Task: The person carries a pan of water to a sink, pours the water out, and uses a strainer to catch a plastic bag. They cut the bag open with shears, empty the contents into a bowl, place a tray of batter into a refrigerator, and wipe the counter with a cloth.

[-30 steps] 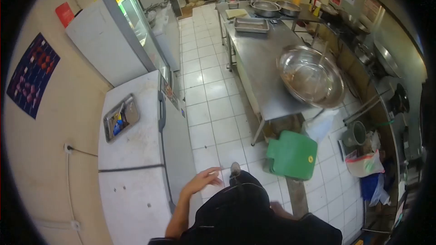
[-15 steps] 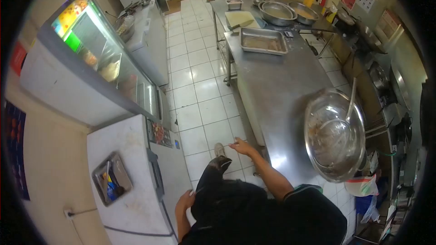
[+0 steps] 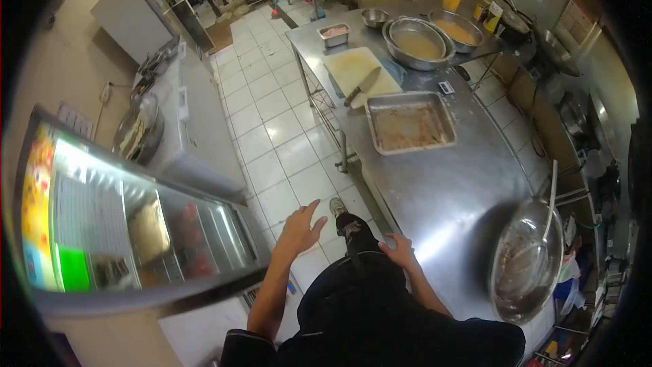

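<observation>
While the steel table (image 3: pixel 441 173) fills the right half of the frame, running from top centre down to the lower right, the display fridge (image 3: pixel 88 214), with its lit shelves behind glass, occupies the lower left. Above this fridge, toward the upper left, stands a white chest freezer (image 3: pixel 204 149). On the near part of the table, at the lower right, a large metal bowl (image 3: pixel 509 251) lies tilted, and a long-handled utensil (image 3: pixel 551 194) leans inside it. Right of the centre is a rectangular metal tray (image 3: pixel 415 148), its bottom marked with reddish-brown residue. Just beside it, toward the upper centre, lies a pale cutting board (image 3: pixel 350 64). Behind the tray are the nested metal bowls (image 3: pixel 406 61), which contain a cloudy liquid.

Both hands are at the lower centre of the frame. The left hand (image 3: pixel 301 231) is open, its fingers loosely spread above the tiled floor, and it holds nothing. The right hand (image 3: pixel 401 253) is also open, with fingers apart, just beside the table's left edge; whether it touches this edge, I cannot tell. A knife (image 3: pixel 369 80) rests on the board, and a small container (image 3: pixel 334 41) of pinkish food stands beyond.
</observation>
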Available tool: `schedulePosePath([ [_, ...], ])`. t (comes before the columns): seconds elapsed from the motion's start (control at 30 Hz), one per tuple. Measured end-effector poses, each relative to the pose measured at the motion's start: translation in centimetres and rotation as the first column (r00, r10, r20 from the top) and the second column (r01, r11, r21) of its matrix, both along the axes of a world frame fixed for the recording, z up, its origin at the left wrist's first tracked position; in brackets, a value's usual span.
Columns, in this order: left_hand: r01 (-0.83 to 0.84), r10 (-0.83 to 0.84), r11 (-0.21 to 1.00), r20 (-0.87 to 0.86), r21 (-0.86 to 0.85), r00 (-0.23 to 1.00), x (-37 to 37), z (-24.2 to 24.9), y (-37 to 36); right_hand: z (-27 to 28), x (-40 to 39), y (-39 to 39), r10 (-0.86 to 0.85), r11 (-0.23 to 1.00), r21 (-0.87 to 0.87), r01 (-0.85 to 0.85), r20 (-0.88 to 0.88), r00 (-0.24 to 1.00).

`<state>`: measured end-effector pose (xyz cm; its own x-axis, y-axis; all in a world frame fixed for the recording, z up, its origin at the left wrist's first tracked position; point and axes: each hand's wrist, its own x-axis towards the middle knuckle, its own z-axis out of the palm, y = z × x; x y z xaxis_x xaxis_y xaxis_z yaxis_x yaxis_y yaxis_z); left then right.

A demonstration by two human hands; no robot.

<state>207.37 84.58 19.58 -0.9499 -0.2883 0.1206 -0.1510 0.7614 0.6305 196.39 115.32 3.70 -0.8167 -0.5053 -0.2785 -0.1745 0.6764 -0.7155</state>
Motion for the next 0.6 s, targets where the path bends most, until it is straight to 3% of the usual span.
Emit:
schedulePosePath([
  [0.07,-0.011,0.006,0.993,0.046,0.116,0.999,-3.7,-0.4,-4.1,-0.5,-4.6,-5.1,0.015,0.998,-0.067,-0.019,-0.072,0.997],
  [0.13,-0.068,0.046,0.957,0.087,0.281,0.995,-6.2,-3.6,-7.6,1.3,-10.4,-11.9,0.013,0.985,-0.172,-0.016,-0.015,1.000],
  [0.17,-0.086,0.051,0.989,0.266,0.122,0.963,-6.0,-6.6,-10.1,1.4,-13.2,-15.4,0.012,0.976,-0.217,-0.011,0.003,1.000],
  [0.2,-0.101,0.053,0.994,0.590,0.048,0.806,-6.3,-5.8,-11.8,1.2,-15.7,-18.9,0.011,0.964,-0.264,-0.002,0.031,0.999],
  [0.23,-0.002,-0.008,1.000,0.660,0.015,0.751,-4.5,-11.8,-15.2,-0.2,-18.8,-22.5,0.024,0.952,-0.305,-0.027,-0.014,1.000],
  [0.27,-0.119,-0.027,0.984,0.773,0.131,0.633,-5.6,-6.9,-16.6,-1.3,-22.1,-26.2,0.039,0.938,-0.341,-0.057,-0.060,0.997],
  [0.33,-0.420,0.105,0.867,0.725,0.269,0.680,-5.1,-6.4,-20.3,8.6,-26.4,-33.4,0.082,0.995,-0.061,-0.084,-0.043,0.996],
  [0.4,-0.595,0.282,0.709,0.621,0.379,0.731,-5.6,-6.0,-24.4,9.6,-31.1,-39.9,0.124,0.987,-0.069,-0.143,-0.225,0.966],
  [0.47,-0.667,0.401,0.714,0.656,0.213,0.639,-6.6,-6.8,-28.7,10.0,-35.6,-46.0,0.167,0.966,-0.161,-0.205,-0.221,0.961],
  [0.5,-0.692,0.457,0.711,0.668,0.123,0.588,-7.1,-7.3,-30.9,10.0,-37.6,-48.7,0.174,0.971,-0.126,-0.205,-0.221,0.960],
  [0.6,-0.567,0.351,0.821,0.728,0.062,0.589,-10.9,-10.7,-38.7,10.4,-41.3,-54.3,0.127,0.988,-0.067,-0.142,-0.190,0.974],
])
